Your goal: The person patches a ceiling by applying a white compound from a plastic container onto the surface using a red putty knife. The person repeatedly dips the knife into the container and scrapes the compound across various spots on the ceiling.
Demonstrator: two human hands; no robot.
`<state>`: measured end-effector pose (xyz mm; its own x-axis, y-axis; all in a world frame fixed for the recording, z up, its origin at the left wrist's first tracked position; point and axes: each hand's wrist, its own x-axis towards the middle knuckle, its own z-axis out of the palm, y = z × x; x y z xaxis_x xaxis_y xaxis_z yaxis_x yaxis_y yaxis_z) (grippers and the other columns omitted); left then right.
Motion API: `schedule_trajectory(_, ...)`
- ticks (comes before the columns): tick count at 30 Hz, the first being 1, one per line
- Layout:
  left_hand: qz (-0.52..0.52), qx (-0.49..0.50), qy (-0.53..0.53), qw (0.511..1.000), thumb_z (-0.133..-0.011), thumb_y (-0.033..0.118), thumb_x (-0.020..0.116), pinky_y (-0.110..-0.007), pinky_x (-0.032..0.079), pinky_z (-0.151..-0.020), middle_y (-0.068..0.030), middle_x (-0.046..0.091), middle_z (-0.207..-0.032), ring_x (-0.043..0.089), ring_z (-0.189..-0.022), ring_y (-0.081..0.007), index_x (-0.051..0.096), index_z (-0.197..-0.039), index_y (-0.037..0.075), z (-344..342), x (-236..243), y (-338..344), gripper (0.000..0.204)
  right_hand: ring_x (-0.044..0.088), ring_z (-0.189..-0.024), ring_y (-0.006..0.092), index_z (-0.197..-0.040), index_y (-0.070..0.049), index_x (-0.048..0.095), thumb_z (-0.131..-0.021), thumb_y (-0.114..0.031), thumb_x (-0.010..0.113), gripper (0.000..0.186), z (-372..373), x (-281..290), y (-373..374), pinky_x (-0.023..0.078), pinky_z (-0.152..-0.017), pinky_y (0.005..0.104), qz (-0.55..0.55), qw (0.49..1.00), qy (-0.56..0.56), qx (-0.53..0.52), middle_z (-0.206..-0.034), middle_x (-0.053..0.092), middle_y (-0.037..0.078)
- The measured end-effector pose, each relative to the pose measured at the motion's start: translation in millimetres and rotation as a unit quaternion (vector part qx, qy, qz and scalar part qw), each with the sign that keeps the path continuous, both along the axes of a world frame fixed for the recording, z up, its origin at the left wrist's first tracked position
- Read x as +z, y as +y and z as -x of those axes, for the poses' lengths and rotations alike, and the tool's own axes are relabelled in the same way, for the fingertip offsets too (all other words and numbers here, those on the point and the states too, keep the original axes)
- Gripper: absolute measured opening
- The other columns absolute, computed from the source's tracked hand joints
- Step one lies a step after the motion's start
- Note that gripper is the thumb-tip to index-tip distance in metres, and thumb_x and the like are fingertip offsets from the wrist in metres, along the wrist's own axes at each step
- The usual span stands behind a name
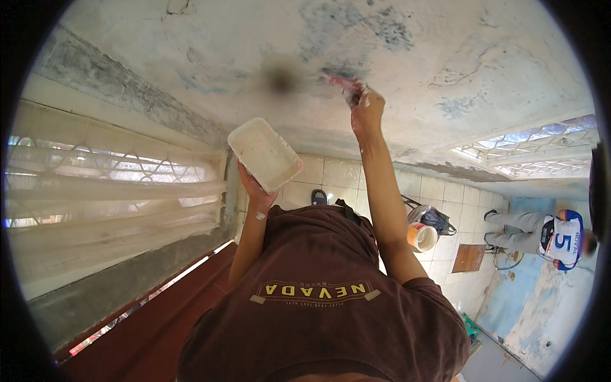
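Observation:
My left hand (pixel 256 191) is closed round the underside of a shallow, white rectangular tray (pixel 266 153), smeared with whitish paste and held out in front of me. Higher up and to the right, my right hand (pixel 367 109) grips a small pinkish-red hand tool (pixel 340 81). Its tip is at the patchy white wall (pixel 407 83), beside a dark grey-blue patch; whether it touches, I cannot tell. White smears mark my right fingers and left wrist. The tool's working edge is too small to make out.
A curtained grille window (pixel 114 181) is at left, above a dark red surface (pixel 159 318). On the tiled floor (pixel 340 172) stand an orange-and-white bucket (pixel 421 237) and a dark bag (pixel 438 220). Another person (pixel 560 239) stands far right, near a brown board (pixel 468 258).

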<state>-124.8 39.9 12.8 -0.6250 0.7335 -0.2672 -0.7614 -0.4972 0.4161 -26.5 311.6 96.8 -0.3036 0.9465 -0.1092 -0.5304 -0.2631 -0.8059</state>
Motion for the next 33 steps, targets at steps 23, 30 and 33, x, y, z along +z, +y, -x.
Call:
schedule_trajectory(23, 0.013, -0.062, -0.013, 0.998, -0.096, 0.065, 0.041, -0.05, 0.045, -0.103, -0.0039, 0.052, -0.14, 0.053, -0.125, -0.0277, 0.044, -0.144, 0.02, 133.8, -1.0, -43.2, 0.065, 0.067, -0.083, 0.0191, -0.101, -0.005, 0.063, -0.094, -0.015, 0.055, 0.014, -9.7, -250.8, -84.2, 0.057, -0.075, 0.0347, 0.136, 0.967, -0.213, 0.013, -0.095, 0.07, 0.009)
schedule_trajectory(30, 0.015, -0.12, -0.026, 0.992, -0.095, 0.068, 0.041, -0.053, 0.041, -0.108, -0.0098, 0.045, -0.147, 0.048, -0.132, -0.032, 0.035, -0.149, 0.016, 173.4, 14.8, -45.9, 0.075, 0.066, -0.092, 0.0146, -0.113, -0.005, 0.061, -0.093, -0.017, 0.067, 0.024, 27.7, -92.1, -152.0, 0.054, -0.083, 0.0309, -0.096, 0.992, -0.082, 0.022, -0.105, 0.068, 0.006)
schedule_trajectory(33, -0.038, -0.175, 0.021, 0.984, -0.094, 0.071, 0.038, -0.057, 0.039, -0.109, -0.0133, 0.043, -0.148, 0.047, -0.133, -0.0352, 0.028, -0.152, 0.014, 185.2, 41.3, -45.7, 0.082, 0.061, -0.089, 0.011, -0.109, -0.004, 0.063, -0.094, -0.014, 0.067, 0.019, 59.5, -15.6, -181.6, 0.051, -0.081, 0.0273, -0.095, 0.991, -0.089, 0.004, -0.1, 0.066, 0.002)
